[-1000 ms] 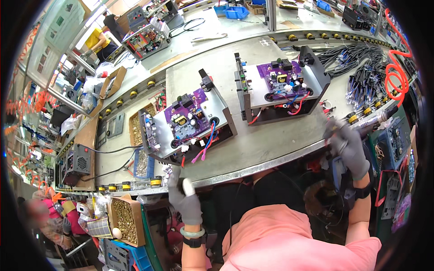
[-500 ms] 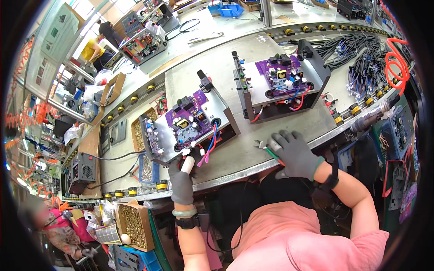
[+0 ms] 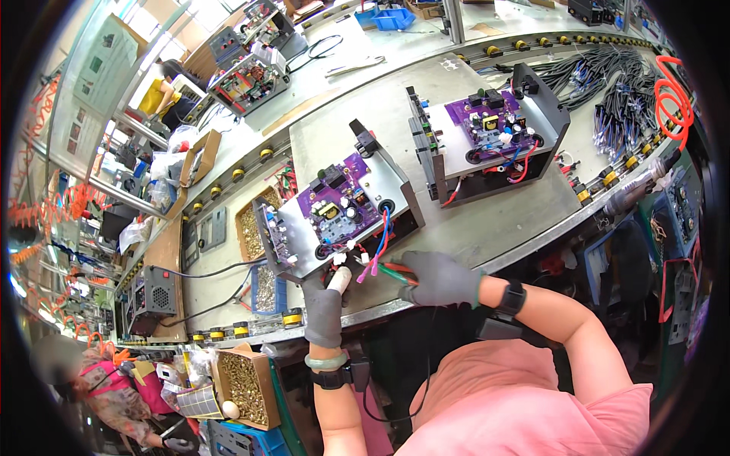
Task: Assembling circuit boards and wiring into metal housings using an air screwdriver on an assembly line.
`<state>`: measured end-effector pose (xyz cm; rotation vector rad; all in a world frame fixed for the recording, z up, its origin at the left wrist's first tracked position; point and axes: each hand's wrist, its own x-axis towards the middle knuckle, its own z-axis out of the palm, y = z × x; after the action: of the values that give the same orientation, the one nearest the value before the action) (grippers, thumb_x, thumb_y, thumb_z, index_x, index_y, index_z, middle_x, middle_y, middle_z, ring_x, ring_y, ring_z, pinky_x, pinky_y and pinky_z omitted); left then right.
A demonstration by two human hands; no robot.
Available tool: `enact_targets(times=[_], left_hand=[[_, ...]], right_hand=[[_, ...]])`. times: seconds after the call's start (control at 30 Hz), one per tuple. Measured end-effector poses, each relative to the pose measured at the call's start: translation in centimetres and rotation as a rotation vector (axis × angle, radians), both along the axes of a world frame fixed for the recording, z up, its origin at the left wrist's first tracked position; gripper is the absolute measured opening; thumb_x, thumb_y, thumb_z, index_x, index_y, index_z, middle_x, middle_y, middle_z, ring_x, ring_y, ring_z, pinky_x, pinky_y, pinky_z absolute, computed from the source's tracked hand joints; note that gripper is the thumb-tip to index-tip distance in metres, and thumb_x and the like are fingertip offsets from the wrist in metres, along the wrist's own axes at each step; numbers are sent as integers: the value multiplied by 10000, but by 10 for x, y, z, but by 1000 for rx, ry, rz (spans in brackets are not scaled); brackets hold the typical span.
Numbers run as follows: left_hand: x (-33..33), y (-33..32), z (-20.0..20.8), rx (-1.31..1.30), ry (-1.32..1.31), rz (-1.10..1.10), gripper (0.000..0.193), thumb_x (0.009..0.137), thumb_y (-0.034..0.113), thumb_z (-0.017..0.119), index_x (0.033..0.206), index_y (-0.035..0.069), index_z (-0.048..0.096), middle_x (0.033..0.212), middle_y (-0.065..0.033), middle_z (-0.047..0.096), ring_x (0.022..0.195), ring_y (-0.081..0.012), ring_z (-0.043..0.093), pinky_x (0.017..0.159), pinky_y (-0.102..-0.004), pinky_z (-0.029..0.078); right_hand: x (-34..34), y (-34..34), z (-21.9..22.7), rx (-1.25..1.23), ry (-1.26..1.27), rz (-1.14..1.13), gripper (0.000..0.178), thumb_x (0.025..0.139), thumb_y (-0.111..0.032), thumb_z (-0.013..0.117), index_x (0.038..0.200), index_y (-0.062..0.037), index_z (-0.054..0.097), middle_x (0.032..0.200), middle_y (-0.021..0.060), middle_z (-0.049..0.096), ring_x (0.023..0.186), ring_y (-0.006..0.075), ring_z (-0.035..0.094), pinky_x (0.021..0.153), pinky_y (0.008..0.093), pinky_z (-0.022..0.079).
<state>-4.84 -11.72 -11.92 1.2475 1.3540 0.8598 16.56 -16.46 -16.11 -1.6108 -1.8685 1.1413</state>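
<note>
In my right hand (image 3: 442,280), in a grey glove, are pliers (image 3: 395,273) with green and red handles, closed in my fingers. Their tip lies by the wires at the front of the left metal chassis (image 3: 304,245). My left hand (image 3: 324,313), also gloved, has a white-wrapped thumb and sits at that chassis's front corner. It is closed by the white connectors (image 3: 340,259); what it pinches is hidden. On the chassis lies a purple circuit board (image 3: 334,199). Blue, red and pink-ended wires (image 3: 382,239) hang from it beside the pliers.
A second chassis (image 3: 487,140) with a purple board stands to the right. Black cable bundles (image 3: 620,114) lie beyond it, near a coiled orange hose (image 3: 671,102). At left are a blue tray of small parts (image 3: 266,292) and a black box unit (image 3: 150,299). A person (image 3: 114,387) is at lower left.
My right hand has swung left with the pliers, from the bare table to the wires of the left chassis. My left hand stays at the chassis corner. The whole view has shifted slightly.
</note>
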Motion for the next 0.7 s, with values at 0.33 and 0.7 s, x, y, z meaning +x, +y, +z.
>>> enact_targets(times=[0.33, 0.7], left_hand=[[-9, 4, -13, 21, -35, -6, 319, 858, 112, 669, 1157, 18, 616, 820, -8, 582, 601, -77, 474, 501, -245, 363], [6, -14, -36, 218, -91, 135, 386, 911, 175, 598, 1247, -10, 555, 778, -10, 573, 588, -81, 478, 515, -232, 352]], right_hand=[[-6, 14, 7, 4, -26, 99, 512, 825, -365, 673, 1184, -23, 549, 986, 213, 647, 921, 390, 645, 817, 437, 508], [-13, 10, 20, -460, 451, 68, 348, 865, -246, 595, 1116, -8, 570, 955, 170, 681, 849, 310, 673, 733, 425, 537]])
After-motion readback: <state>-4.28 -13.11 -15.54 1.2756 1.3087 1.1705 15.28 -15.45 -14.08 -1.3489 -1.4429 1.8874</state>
